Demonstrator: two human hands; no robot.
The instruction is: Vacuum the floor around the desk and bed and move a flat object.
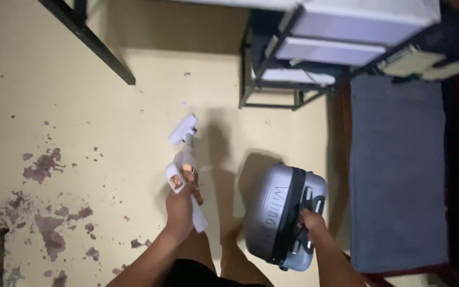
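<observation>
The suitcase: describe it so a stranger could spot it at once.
Start at the blue mat on the right. Just left of it, the right hand grips the suitcase by its handle. It is the only silver-grey hard shell; the vacuum is slim and white.

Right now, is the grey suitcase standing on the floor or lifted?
Lifted: the right hand holds the suitcase by its handle, with its shadow apart.

I see a pale yellow floor (134,106) with dark purple stains near its left edge. A black metal rack (272,79) stands on the floor near the top edge, holding white shelves. A grey mat (397,170) lies flat along the right side. A thin black leg (102,48) stands near the top left corner.
</observation>
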